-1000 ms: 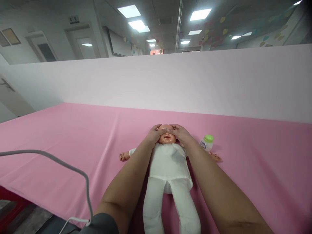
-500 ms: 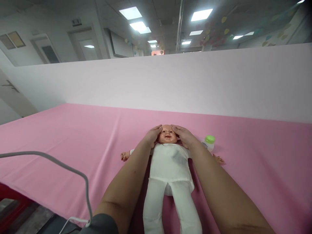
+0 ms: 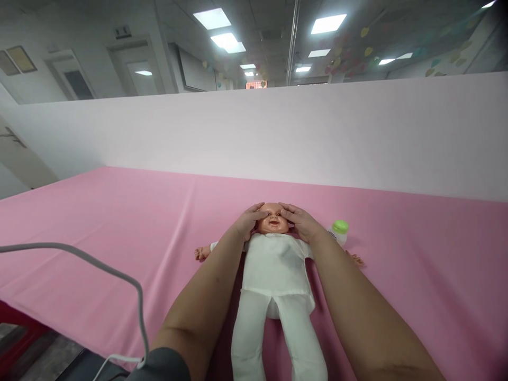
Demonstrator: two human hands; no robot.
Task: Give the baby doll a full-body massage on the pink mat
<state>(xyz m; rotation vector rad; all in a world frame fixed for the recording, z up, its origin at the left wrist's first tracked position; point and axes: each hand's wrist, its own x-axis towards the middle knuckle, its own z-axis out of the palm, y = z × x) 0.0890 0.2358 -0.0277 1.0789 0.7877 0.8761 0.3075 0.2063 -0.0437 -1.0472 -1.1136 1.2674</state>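
Note:
A baby doll point(image 3: 275, 264) in white clothes lies on its back on the pink cloth, its head away from me. My left hand point(image 3: 250, 218) cups one side of the doll's head, its thumb lying on the face by the eye. On the opposite side my right hand point(image 3: 300, 221) holds the head the same way, thumb beside the other eye. The nose and open mouth show between the two thumbs. My forearms pass over the doll's arms, so only its small hands stick out past them. Most of my fingers' undersides are hidden against the head.
A clear bottle with a green cap point(image 3: 340, 227) stands right beside my right forearm. The pink cloth point(image 3: 135, 211) covers the table up to a white partition point(image 3: 254, 135). A grey cable point(image 3: 99, 267) loops at the lower left, near a red frame point(image 3: 19, 333).
Both thumbs have shifted slightly inward and down over the doll's face, closer to its eyes. My hands otherwise stay around the head, and the doll lies as before.

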